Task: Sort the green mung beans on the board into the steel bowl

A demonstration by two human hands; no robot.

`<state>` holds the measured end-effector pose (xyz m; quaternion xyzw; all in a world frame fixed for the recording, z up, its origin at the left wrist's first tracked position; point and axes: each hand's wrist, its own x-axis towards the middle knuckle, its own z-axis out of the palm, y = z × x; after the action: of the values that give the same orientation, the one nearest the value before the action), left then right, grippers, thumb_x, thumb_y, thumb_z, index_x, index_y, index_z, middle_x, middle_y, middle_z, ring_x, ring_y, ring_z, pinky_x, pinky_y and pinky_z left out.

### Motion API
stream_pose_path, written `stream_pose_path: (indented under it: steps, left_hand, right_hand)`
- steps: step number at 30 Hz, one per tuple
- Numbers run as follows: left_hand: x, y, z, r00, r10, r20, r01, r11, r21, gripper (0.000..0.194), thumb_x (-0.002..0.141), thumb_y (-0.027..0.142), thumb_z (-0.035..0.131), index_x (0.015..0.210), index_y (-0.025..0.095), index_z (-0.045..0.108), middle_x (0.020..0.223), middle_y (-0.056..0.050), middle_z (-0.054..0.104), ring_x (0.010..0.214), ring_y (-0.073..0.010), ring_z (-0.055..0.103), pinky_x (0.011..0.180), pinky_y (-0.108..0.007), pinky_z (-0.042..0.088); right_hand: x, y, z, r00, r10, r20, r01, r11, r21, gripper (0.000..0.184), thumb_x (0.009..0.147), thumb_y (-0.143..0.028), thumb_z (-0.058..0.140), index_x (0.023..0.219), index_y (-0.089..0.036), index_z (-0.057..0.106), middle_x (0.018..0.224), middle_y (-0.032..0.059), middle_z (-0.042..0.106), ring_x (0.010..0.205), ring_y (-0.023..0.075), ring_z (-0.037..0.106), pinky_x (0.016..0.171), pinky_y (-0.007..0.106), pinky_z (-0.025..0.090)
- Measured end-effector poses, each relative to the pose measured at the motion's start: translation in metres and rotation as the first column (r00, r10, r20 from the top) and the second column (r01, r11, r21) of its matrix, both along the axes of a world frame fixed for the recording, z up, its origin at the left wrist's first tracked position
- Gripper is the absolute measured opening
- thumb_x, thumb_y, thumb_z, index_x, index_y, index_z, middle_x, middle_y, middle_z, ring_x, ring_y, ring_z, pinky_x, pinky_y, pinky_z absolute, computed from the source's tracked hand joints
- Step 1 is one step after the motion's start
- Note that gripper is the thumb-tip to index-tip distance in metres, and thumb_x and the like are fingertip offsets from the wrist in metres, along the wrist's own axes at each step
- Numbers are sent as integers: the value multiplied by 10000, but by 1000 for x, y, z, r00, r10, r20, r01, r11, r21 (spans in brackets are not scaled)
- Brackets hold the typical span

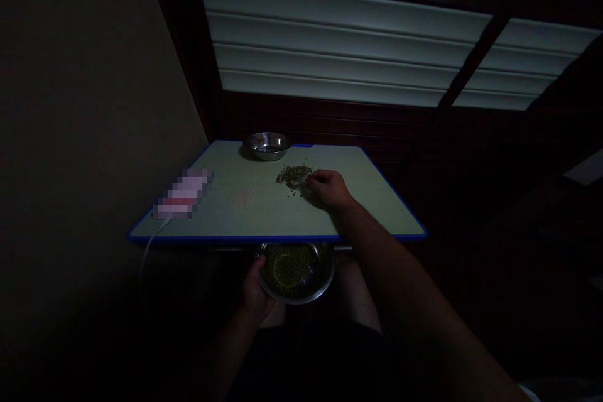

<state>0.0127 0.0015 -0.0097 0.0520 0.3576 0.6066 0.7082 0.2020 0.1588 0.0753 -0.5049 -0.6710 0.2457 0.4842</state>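
My left hand [257, 289] grips the left rim of a metal bowl [325, 286], below the table's front edge and above my lap. Small green beans, like mung beans [289, 266], cover the bowl's bottom. On the table, a loose pile of similar beans [293, 174] is spread out, with a few strays around it. My right hand [327, 187] is at the pile's right side, thumb and fingers pinched together. Something pale and small shows by the fingertips, too dim to name.
A second metal bowl [267, 147] stands at the back left of the light table [264, 220], which has a blue edge. Near the left edge lies a blurred-out phone-like object [183, 193] with a white cable [149, 245]. A pale patch [242, 198] marks the tabletop. Dark slatted panels [339, 47] rise behind.
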Motion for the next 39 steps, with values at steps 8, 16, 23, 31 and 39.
stream_pose_path:
  steps: [8, 16, 23, 31, 39]
  left_hand:
    - [-1, -1, -1, 999, -3, 32, 3, 1000, 18, 221, 734, 298, 621, 870, 159, 725, 862, -98, 761, 1019, -328, 660, 954, -491, 471]
    - [-2, 1, -5, 998, -12, 54, 10, 999, 35, 225, 723, 292, 624, 863, 150, 729, 838, -102, 761, 1001, -325, 667, 945, -482, 476]
    - [-2, 1, -5, 1000, -7, 27, 6, 1000, 27, 213, 743, 300, 610, 855, 164, 731, 839, -83, 764, 878, -279, 700, 919, -451, 493]
    - [1, 0, 0, 1000, -4, 19, 4, 1000, 4, 224, 749, 293, 594, 856, 149, 728, 836, -88, 764, 860, -274, 700, 900, -444, 508]
    - [0, 1, -2, 1000, -24, -19, 24, 1000, 7, 238, 764, 308, 578, 874, 155, 722, 857, -87, 765, 866, -268, 700, 910, -448, 505]
  right_hand:
    - [-2, -3, 3, 998, 35, 59, -33, 999, -24, 172, 766, -279, 611, 781, -146, 721, 733, 37, 705, 684, 139, 610, 702, 268, 469]
    - [0, -2, 2, 996, 25, 89, -23, 1000, -15, 160, 752, -227, 651, 854, -153, 749, 828, 62, 734, 765, 170, 652, 763, 298, 492]
    - [-2, 0, 0, 1000, -5, 30, 5, 1000, -17, 200, 720, -190, 683, 908, -150, 740, 870, 77, 736, 784, 166, 655, 784, 307, 502]
    - [-4, -6, 6, 995, 8, 103, -7, 1000, -9, 221, 740, -181, 661, 938, -154, 756, 900, 77, 748, 826, 192, 673, 817, 322, 509]
    - [-9, -6, 1, 984, 173, 45, -173, 985, -5, 252, 786, -215, 616, 1004, -211, 745, 999, 48, 743, 900, 182, 676, 887, 348, 506]
